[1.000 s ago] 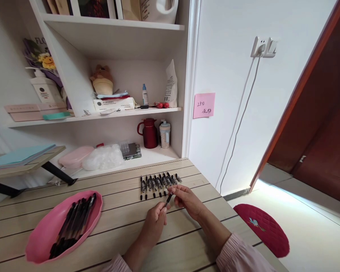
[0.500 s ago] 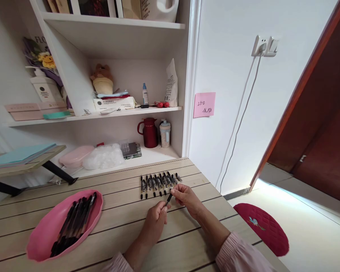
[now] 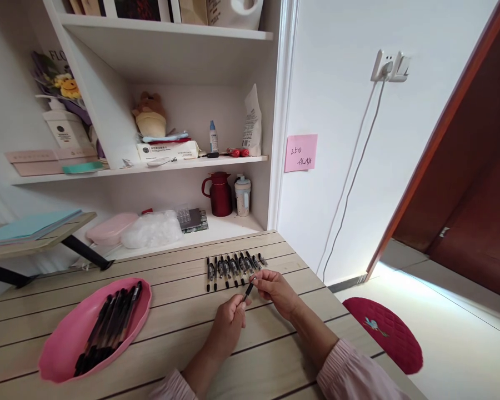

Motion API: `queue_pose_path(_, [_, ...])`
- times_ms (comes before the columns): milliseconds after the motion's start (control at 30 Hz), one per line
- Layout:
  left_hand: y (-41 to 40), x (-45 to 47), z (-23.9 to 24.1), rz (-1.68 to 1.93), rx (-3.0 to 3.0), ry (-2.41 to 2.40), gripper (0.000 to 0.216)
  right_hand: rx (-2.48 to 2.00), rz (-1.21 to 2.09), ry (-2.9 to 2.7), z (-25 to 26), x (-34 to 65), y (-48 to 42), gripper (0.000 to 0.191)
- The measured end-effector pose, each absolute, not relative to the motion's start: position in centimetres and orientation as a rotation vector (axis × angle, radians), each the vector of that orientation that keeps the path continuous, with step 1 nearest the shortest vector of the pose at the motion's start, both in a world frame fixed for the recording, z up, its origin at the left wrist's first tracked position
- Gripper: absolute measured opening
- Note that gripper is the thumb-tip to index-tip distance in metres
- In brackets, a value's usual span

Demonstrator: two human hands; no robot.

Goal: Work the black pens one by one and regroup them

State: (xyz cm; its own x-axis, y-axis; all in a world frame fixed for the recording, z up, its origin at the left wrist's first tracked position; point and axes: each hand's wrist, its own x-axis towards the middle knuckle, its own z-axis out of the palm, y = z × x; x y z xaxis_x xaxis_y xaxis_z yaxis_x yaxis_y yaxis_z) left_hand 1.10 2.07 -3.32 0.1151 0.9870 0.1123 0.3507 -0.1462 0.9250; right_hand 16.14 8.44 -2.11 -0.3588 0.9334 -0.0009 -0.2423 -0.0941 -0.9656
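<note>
My left hand (image 3: 230, 321) is closed around the lower part of a black pen (image 3: 249, 290), which slants up to the right above the table. At the pen's upper end my right hand (image 3: 277, 290) pinches with thumb and forefinger. The left fingers hide much of the barrel. Just beyond my hands lies a row of black-and-clear pen parts (image 3: 227, 273), set side by side on the tabletop. To the left, a pink scalloped tray (image 3: 52, 353) holds several black pens (image 3: 110, 322) in a slanting bundle.
The slatted wooden table (image 3: 179, 333) meets a white shelf unit at the back. On its lowest level stand a red jug (image 3: 221, 194), a speckled cup (image 3: 243, 197) and a clear plastic bag (image 3: 153, 230). A small raised stand (image 3: 79, 222) is at left; a red stool (image 3: 383, 333) at right.
My hands and the pen stay almost in place; slightly more of the pen's upper end shows at my right fingertips. The row and the tray are unchanged.
</note>
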Motion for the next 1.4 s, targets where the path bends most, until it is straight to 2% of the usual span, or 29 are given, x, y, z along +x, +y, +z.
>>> queue_pose_path(500, [2.2, 1.0, -3.2, 1.055, 1.588, 1.338, 0.036, -0.894, 1.547, -1.359, -2.6, 16.2, 8.9, 0.033])
queue_pose_path(567, [2.2, 1.0, -3.4, 1.061, 1.57, 1.337, 0.036, -1.028, 1.387, -1.45, -2.4, 16.8, 9.9, 0.03])
queue_pose_path(700, [2.3, 0.9, -3.7, 1.05, 1.529, 1.336, 0.036, -1.572, 0.791, -1.589, -1.5, 18.2, 13.8, 0.022])
queue_pose_path(800, [2.4, 0.9, -3.9, 1.056, 1.511, 1.335, 0.037, -1.694, 0.639, -1.617, -1.3, 18.4, 16.6, 0.012])
queue_pose_path(867, [2.4, 0.8, -4.0, 1.053, 1.516, 1.335, 0.036, -1.741, 0.592, -1.64, -1.5, 17.9, 17.7, 0.012])
queue_pose_path(1000, [2.4, 0.7, -4.0, 1.039, 1.528, 1.341, 0.036, -1.796, 0.583, -1.659, -2.4, 17.0, 18.7, 0.018])
queue_pose_path(1300, [2.3, 0.8, -3.6, 1.05, 1.522, 1.319, 0.036, -1.669, 0.898, -1.542, -2.3, 19.2, 15.7, 0.005])
queue_pose_path(1400, [2.3, 0.9, -3.6, 1.055, 1.532, 1.328, 0.036, -1.419, 1.058, -1.423, -1.8, 18.3, 12.8, 0.017])
